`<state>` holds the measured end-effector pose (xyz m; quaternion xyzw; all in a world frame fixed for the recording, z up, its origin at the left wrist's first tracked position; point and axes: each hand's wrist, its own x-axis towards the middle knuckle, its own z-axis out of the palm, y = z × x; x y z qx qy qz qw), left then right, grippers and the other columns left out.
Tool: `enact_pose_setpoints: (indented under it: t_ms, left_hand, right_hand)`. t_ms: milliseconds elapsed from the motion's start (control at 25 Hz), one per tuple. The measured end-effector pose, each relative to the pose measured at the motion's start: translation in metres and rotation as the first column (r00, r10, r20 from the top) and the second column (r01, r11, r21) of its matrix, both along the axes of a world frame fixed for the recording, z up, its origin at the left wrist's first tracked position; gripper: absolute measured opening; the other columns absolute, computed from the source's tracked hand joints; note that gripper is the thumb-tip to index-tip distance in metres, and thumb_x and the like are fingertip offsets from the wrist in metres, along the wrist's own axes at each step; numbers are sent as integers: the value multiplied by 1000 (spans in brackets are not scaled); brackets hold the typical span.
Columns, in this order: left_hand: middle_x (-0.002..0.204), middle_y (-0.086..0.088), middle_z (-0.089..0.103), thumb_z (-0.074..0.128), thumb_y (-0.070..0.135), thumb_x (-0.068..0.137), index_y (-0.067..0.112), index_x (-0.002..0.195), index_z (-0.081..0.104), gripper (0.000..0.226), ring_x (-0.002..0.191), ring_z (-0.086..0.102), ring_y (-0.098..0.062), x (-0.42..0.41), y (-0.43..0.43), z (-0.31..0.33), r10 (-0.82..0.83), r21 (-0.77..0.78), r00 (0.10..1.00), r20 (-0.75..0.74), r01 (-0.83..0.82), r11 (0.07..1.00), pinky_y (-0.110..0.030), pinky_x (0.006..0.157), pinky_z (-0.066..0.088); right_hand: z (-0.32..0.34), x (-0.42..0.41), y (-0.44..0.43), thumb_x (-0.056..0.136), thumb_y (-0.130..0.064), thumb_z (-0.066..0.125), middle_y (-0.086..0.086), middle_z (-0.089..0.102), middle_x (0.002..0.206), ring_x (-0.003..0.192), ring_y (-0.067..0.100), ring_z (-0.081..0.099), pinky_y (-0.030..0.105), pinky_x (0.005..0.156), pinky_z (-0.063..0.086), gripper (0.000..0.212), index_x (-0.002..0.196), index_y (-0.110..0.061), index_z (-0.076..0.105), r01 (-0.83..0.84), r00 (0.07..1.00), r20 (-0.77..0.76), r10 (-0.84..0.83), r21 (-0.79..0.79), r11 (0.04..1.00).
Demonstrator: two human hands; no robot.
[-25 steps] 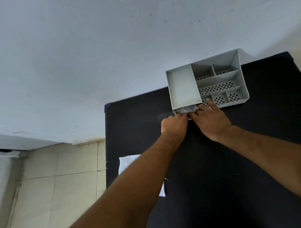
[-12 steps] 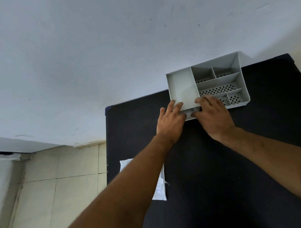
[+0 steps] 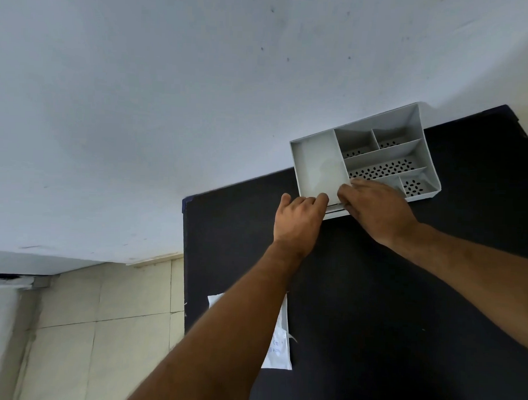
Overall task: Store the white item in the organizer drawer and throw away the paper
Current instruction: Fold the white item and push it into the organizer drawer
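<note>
A grey organizer (image 3: pixel 318 165) with several compartments stands on the black table (image 3: pixel 373 293) against the wall. Its low drawer (image 3: pixel 334 213) shows only as a thin white strip under the front edge, almost fully in. My left hand (image 3: pixel 299 219) grips the organizer's front rim at the left, fingers curled. My right hand (image 3: pixel 376 206) covers the front edge beside it, fingers on the rim and over the drawer. The white item is hidden. A white paper (image 3: pixel 278 344) lies at the table's left edge, partly under my left forearm.
The table's left edge (image 3: pixel 184 257) drops to a tiled floor (image 3: pixel 102 329). A plain white wall (image 3: pixel 200 93) rises right behind the organizer. Bare dark tabletop stretches to the right and toward me.
The drawer has slid in from open to nearly closed, hiding the white item that showed in it. Both hands moved forward onto the organizer's front.
</note>
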<state>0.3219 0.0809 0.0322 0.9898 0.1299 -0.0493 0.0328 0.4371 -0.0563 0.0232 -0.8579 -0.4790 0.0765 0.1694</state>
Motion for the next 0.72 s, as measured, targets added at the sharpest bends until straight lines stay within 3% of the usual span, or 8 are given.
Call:
enact_pose_setpoints:
  t_ms: [80,200,360,520,720]
  left_hand:
    - [97,-10,70,72,11,86,13,126,56,44,90,66,-32,4,2,-1,-11,12,1000,16,11,1000,-48,101,40]
    - [124,-14,67,71,12,86,13,135,57,51,104,65,-35,5,1,-8,-36,54,999,-17,37,998,-50,100,42]
    - [156,-17,41,65,14,92,14,148,43,60,127,50,-37,2,-5,-17,-1,53,998,-65,4,999,-53,106,39]
    - [164,-13,24,55,19,98,17,155,26,65,143,32,-34,-2,-10,-11,26,13,991,-129,-25,1000,-55,113,32]
    - [165,-11,23,54,21,97,24,156,23,67,148,26,-32,-38,-16,2,125,-133,991,-51,-131,982,-54,114,32]
  right_hand:
    - [0,1,2,86,-14,73,11,73,100,106,29,66,38,89,52,31,115,-15,63,13,1000,4,-13,10,1000]
    - [-10,1,3,83,-11,75,13,69,122,127,31,56,43,104,45,46,128,-15,64,-29,999,20,31,-78,997]
    - [-15,-1,0,93,-10,63,10,36,159,145,29,36,45,113,36,54,144,-22,51,-4,1000,6,5,-127,992]
    - [-15,-3,2,99,-14,53,9,21,165,151,26,23,43,118,28,55,151,-22,38,-10,1000,-23,6,-147,989]
    - [3,-21,0,96,-44,55,13,5,168,153,28,16,42,120,21,76,158,-21,18,5,1000,-2,-5,-179,984]
